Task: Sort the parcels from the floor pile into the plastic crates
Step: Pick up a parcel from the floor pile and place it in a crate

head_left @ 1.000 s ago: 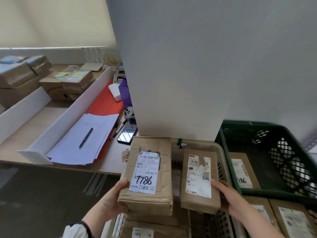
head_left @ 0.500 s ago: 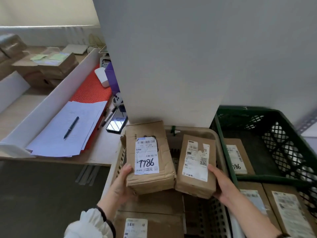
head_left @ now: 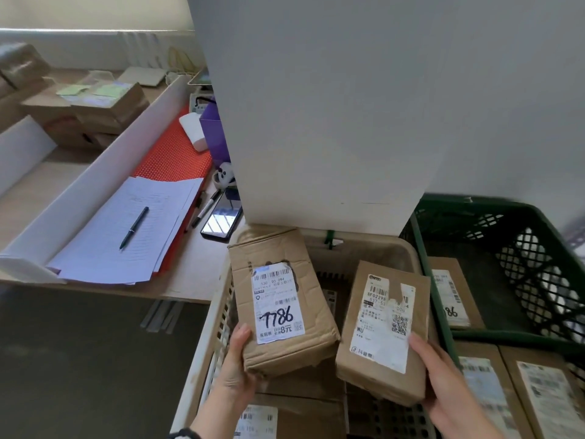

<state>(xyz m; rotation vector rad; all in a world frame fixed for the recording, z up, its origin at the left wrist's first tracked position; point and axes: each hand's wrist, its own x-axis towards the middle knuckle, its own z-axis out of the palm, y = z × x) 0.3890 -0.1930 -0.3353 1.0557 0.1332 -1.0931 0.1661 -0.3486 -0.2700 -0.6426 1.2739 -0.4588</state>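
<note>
- Gripping one parcel each, the hands sit apart above the beige crate [head_left: 373, 247].
- The left hand [head_left: 235, 369] clasps the near left corner of the dented carton [head_left: 278, 299] marked 7786, with its thumb on the top face and its fingers underneath.
- The right hand [head_left: 443, 384] holds the near right corner of the flatter parcel [head_left: 384, 331], with its thumb lying on the edge of the label.
- Both parcels hang tilted between the hands, just beside each other; whether their near corners touch cannot be told.
- More parcels [head_left: 300, 416] lie in the crate below the hands, and the green crate [head_left: 512, 339] beyond the right hand holds others.
- Each parcel is carried by a single corner, so both are probably light.
- The cardboard is creased and buckled, most of all on the carton, and would likely give under a hard squeeze.
- The labels look smooth, and the one on the flatter parcel is torn, so they make a poor surface for a thumb.
- Bare cardboard along a long edge, with the fingers spread beneath, looks like the safer hold.
- A corner grip may let a parcel swing when it is lowered.
</note>
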